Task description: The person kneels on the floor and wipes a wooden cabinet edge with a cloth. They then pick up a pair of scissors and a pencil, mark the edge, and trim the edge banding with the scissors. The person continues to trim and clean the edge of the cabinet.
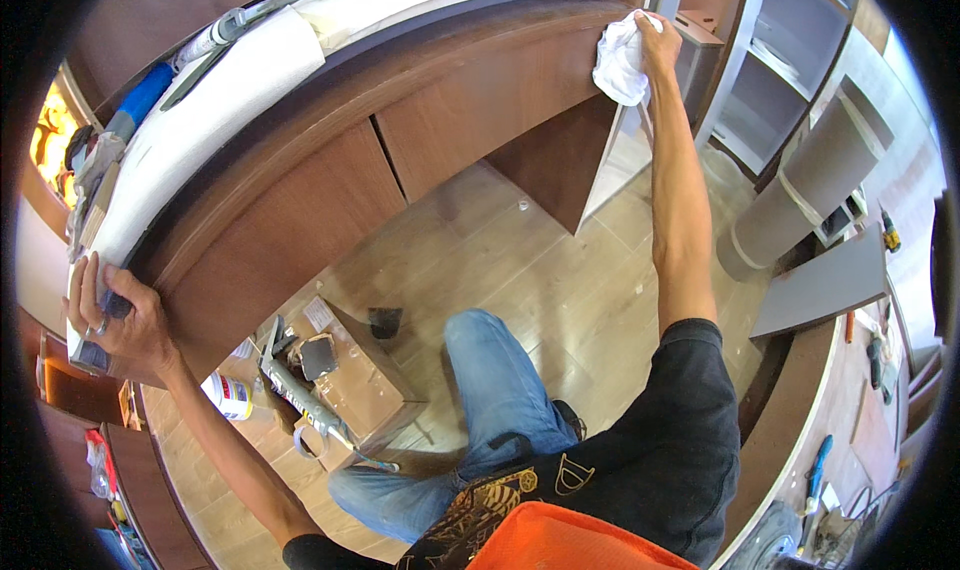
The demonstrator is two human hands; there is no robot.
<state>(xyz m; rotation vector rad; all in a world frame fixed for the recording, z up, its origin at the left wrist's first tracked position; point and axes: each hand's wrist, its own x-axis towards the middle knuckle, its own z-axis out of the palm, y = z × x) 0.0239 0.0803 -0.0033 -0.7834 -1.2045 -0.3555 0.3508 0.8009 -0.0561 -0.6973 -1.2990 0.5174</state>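
Your jeans-clad legs (495, 370) are nearest, folded above the wooden floor (470, 240), with a cardboard box (375, 385) to their left and a caulking gun (300, 398) along its left side. Past these, your left hand (130, 322) is at the left end of the brown counter (300, 190), fingers bent over the edge; you can't tell whether they grip it. Your right hand (658, 45) pinches a bunched white cloth (620, 65), which sits against the counter's right end. Farther off to the right stands a grey shelf unit (765, 105).
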